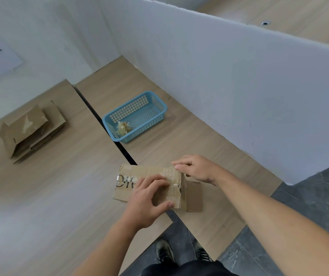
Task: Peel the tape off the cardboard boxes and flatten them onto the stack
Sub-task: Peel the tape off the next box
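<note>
A small brown cardboard box (133,172) with printed letters and clear tape (123,179) along its top lies on the wooden table near the front edge. My left hand (149,198) lies over the box top, fingers curled on the tape and thumb at the near side. My right hand (197,169) grips the box's far right corner, fingers curled over the edge. An open flap (194,196) sticks out to the right. A stack of flattened boxes (32,130) lies at the far left.
A blue plastic basket (155,108) holding a wad of peeled tape (122,127) stands behind the box. White partition walls (239,86) close in the back and right. A dark gap (108,132) splits two tabletops. Below are grey floor and my shoes (164,251).
</note>
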